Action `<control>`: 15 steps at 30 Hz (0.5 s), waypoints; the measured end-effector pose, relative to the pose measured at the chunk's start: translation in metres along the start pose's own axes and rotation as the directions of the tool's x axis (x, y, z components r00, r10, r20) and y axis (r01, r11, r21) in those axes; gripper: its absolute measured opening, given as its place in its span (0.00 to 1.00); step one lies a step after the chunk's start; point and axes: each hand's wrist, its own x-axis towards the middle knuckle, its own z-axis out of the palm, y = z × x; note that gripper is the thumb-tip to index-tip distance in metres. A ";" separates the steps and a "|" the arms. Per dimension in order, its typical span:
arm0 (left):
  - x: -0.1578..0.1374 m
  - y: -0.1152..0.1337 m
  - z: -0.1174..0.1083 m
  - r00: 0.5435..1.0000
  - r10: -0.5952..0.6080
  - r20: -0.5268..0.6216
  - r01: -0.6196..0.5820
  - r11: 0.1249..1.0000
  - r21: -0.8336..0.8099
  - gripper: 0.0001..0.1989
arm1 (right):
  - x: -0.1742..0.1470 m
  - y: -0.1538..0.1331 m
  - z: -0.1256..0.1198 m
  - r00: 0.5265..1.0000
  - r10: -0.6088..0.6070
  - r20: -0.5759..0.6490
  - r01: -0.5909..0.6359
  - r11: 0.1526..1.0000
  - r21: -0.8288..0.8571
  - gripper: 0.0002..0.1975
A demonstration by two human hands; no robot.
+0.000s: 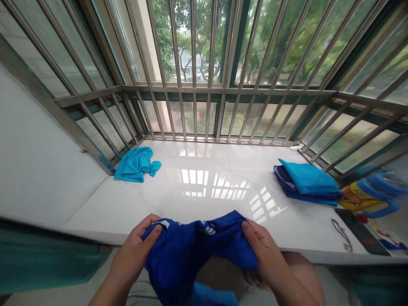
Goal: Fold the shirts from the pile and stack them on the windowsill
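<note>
A royal blue piece of clothing (172, 259) with small white markings hangs between my two hands at the front edge of the ledge. My left hand (135, 246) pinches its upper left side, thumb on top. At its upper right side, my right hand (263, 244) grips the cloth with the thumb pressed over it. The lower part of the garment droops below the ledge, partly cut off by the frame. Beneath it shows some lighter blue cloth (215, 295); whether it belongs to the same piece I cannot tell.
On the white ledge (204, 157), a crumpled turquoise cloth (135, 165) lies at left. A folded clothing stack (309, 180) sits at right, near a yellow-and-blue container (369, 193), a dark phone-like slab (361, 231) and a thin cord (341, 234). Metal bars (194, 89) enclose the window.
</note>
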 end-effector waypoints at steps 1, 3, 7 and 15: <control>0.001 0.008 -0.007 1.000 0.007 -0.010 -0.007 0.999 0.036 0.24 | 0.001 -0.004 -0.004 0.998 0.004 -0.056 -0.002 0.999 0.036 0.30; 0.006 0.025 -0.021 0.997 0.055 -0.046 -0.048 0.988 0.144 0.23 | 0.005 -0.016 -0.015 0.988 -0.036 -0.151 0.031 0.999 -0.034 0.29; 0.034 0.065 -0.051 0.960 0.273 -0.059 -0.233 0.898 0.372 0.21 | 0.033 -0.052 -0.048 0.934 -0.350 -0.070 0.244 0.770 -0.590 0.20; 0.116 0.132 -0.101 0.791 0.558 0.251 -0.541 0.446 0.713 0.17 | 0.098 -0.134 -0.120 0.837 -0.528 0.145 0.321 0.260 -0.911 0.11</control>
